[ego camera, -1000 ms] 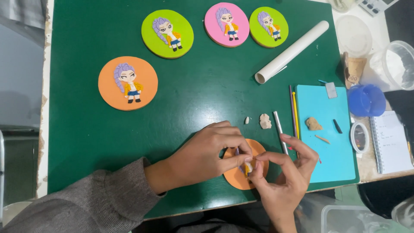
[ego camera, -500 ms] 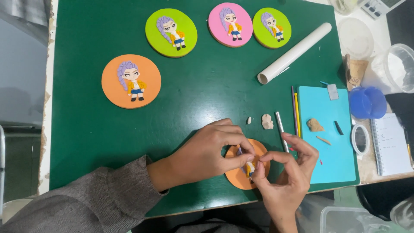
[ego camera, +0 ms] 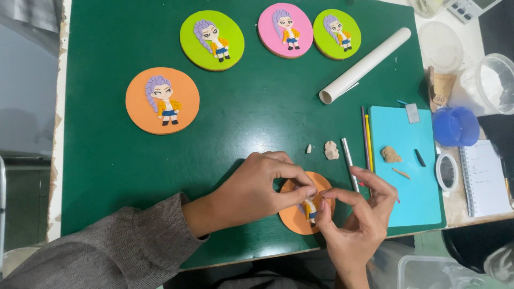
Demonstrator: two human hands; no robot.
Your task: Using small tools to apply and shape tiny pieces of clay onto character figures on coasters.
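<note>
Green mat (ego camera: 257, 123), both hands' fingers (ego camera: 308, 192) pinched shut on small clay figure (ego camera: 310, 206), orange disc (ego camera: 294, 219)

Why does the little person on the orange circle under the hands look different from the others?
It looks unfinished. Between the left hand and right hand, the figure on the near orange disc shows no purple hair, unlike the far orange disc.

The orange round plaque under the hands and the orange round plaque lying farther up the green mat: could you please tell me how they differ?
The orange round plaque under the hands is largely covered by the left hand and right hand, whose fingertips pinch at its small figure; the farther orange round plaque lies untouched and fully visible. The near figure shows only its body and legs between the fingers, while the far one shows its purple hair too. Both are orange discs bearing a yellow-jacketed figure.
</note>
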